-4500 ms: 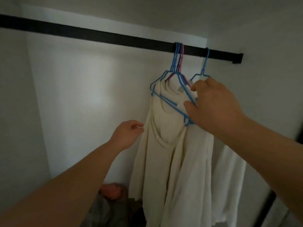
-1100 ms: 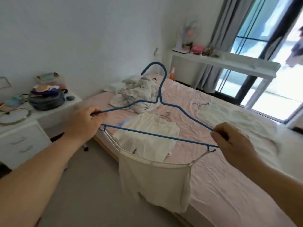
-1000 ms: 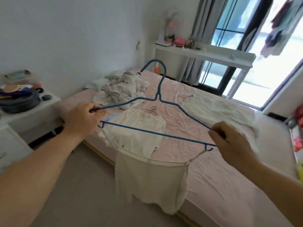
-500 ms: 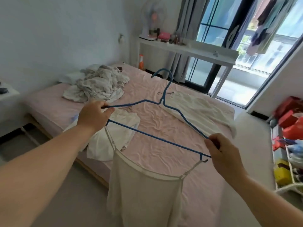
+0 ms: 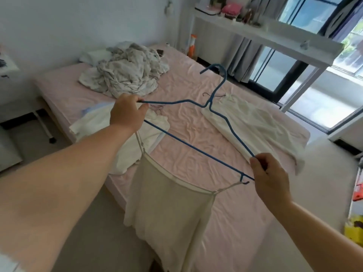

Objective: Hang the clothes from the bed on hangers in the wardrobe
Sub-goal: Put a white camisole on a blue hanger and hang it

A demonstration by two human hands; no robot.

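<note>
A thin blue wire hanger point(image 5: 188, 141) is held flat between both hands, its long axis running from the left hand point(image 5: 127, 114), closed on the far-left tip, down to the right hand point(image 5: 270, 174), pinched on the near-right tip. A cream strappy camisole point(image 5: 169, 209) dangles below, its straps caught at each end. The hanger's hook points away over the pink-sheeted bed point(image 5: 196, 124), where a white folded garment point(image 5: 261, 126) lies nearer the right hand and a white crumpled top point(image 5: 125, 142) nearer the left. No wardrobe is in view.
</note>
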